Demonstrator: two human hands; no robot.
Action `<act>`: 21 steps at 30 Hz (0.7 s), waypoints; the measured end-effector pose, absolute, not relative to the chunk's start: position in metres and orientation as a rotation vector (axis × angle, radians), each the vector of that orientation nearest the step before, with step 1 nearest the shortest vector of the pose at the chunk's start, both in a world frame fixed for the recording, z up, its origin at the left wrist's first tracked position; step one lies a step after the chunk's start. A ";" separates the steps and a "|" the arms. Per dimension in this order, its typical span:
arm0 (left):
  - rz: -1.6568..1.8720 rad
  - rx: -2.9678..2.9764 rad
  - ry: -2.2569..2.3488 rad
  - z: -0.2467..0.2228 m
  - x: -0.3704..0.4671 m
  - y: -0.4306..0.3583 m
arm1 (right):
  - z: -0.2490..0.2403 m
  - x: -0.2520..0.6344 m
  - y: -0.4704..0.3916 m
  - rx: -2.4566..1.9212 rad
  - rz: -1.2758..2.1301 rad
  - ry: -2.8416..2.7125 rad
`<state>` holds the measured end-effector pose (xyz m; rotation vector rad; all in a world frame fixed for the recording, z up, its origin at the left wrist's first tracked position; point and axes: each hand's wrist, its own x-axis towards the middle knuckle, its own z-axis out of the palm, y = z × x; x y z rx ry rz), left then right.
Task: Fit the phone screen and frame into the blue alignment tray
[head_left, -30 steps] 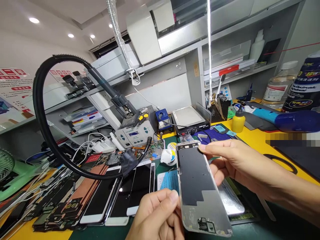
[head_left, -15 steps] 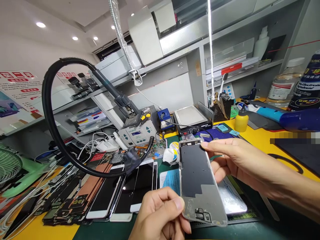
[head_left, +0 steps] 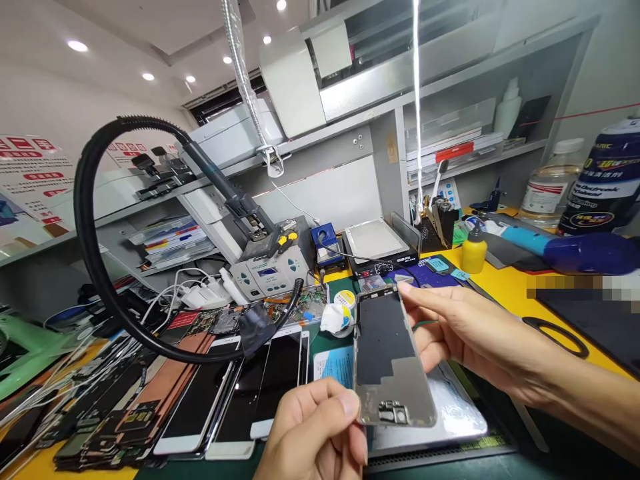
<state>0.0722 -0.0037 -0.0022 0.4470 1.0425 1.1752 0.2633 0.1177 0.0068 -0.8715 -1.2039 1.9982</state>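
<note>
Phone screen assembly (head_left: 387, 357) runs lengthwise away from the person, its near corner pinched by left hand (head_left: 313, 433), its far corner apparently by right hand (head_left: 465, 333) fingertips.

Little print is legible. The dark spray can (head_left: 605, 183) at far right carries yellow and white lettering too blurred to read. The wall posters (head_left: 30, 177) at left show red characters, also illegible. The soldering station (head_left: 267, 273) markings are too small.

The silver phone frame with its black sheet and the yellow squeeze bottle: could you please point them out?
Silver phone frame (head_left: 387, 360), head view, on its black sheet.
Yellow squeeze bottle (head_left: 473, 253), head view, on its body.
</note>
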 end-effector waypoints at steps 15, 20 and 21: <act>1.321 0.585 1.039 0.029 0.076 0.004 | -0.003 0.271 0.101 -0.250 0.439 -1.955; 1.621 0.957 1.426 0.031 0.069 0.004 | 0.021 0.273 0.096 -0.609 0.915 -1.828; 1.663 1.067 1.525 0.031 0.070 0.005 | 0.023 0.273 0.096 -0.680 0.984 -1.804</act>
